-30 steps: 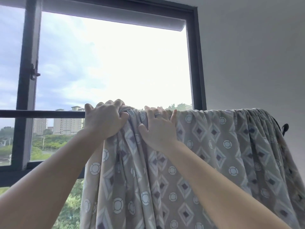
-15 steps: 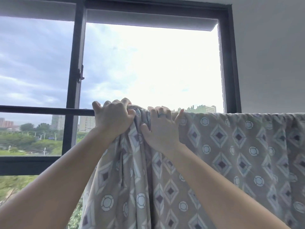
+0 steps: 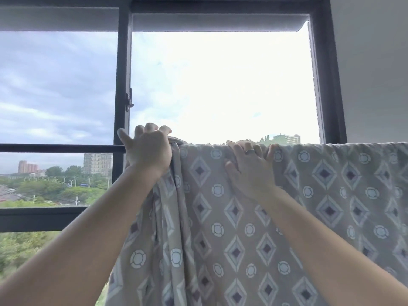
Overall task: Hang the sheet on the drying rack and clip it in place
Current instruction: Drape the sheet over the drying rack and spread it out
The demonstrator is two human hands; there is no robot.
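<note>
Across mid-frame the sheet (image 3: 309, 195) drapes along the rack (image 3: 61, 148), left hand (image 3: 148, 151) gripping its bunched end, right hand (image 3: 249, 171) pressing flat alongside

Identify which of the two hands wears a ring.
The right hand, resting spread on the sheet at the rail: a grey band circles one finger. The left hand, gripping the sheet's bunched edge, wears none.
</note>
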